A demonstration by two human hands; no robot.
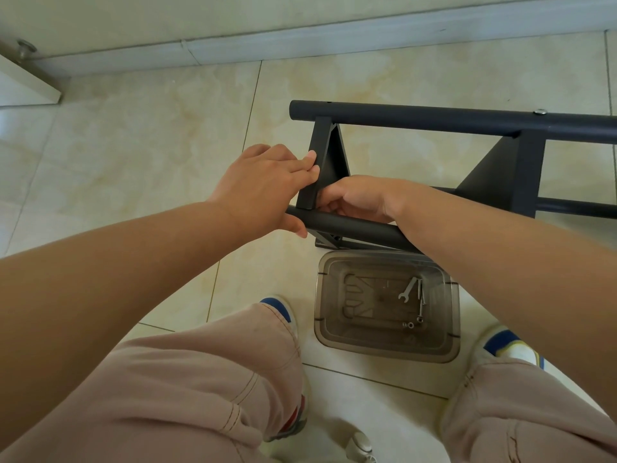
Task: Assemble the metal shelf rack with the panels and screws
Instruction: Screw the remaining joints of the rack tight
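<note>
A dark grey metal shelf rack (434,120) lies on its side on the tiled floor, with round tube posts and flat panels between them. My left hand (263,192) holds the end of the near tube (354,227), its thumb under the tube and its fingertips against the left panel (325,162). My right hand (354,198) is curled at the joint where that panel meets the near tube; what its fingers pinch is hidden. A screw head (540,111) shows on the far tube.
A clear plastic bin (384,305) stands on the floor between my feet; it holds a small wrench (408,289), a few screws and nuts (414,324). My knees fill the bottom of the view. A wall and skirting run along the far side, a door edge (30,78) at far left.
</note>
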